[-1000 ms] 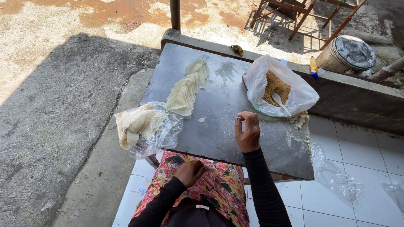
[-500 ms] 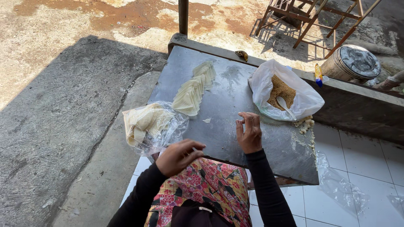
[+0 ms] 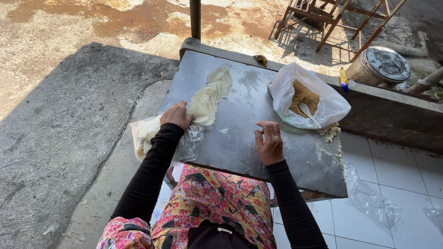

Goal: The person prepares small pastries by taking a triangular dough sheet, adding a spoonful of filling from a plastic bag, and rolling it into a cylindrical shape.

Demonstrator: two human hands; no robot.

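Grey metal, dull and smeared, makes up the worktop (image 3: 240, 138) I am looking down on, and I place everything else against it. At its far right corner sits a white plastic bag (image 3: 323, 108), mouth open, with a brown crumbly filling and a pale spoon (image 3: 308, 113) lying in it. Hanging over the worktop's left edge is a clear bag (image 3: 145, 133) holding a wad of pale sheets. On the left half of the worktop, running from the far side toward me, is a row of thin pale sheets (image 3: 210, 94), each overlapping the next like fanned cards.

My left hand (image 3: 177, 115) lies on the near end of that row, just inside the worktop's left edge, knuckles up and fingers curled down onto the sheets; I cannot tell whether it has pinched one. My right hand (image 3: 269, 143) rests near the middle of the worktop's near side, fingers half bent toward the thumb, and I cannot tell if anything is between them. A small pale scrap (image 3: 224, 131) lies between the two hands.

I judge the step in hand to be taking one sheet off the row. That calls for a light pinch at one edge, peeling slowly so the neighbours do not come along
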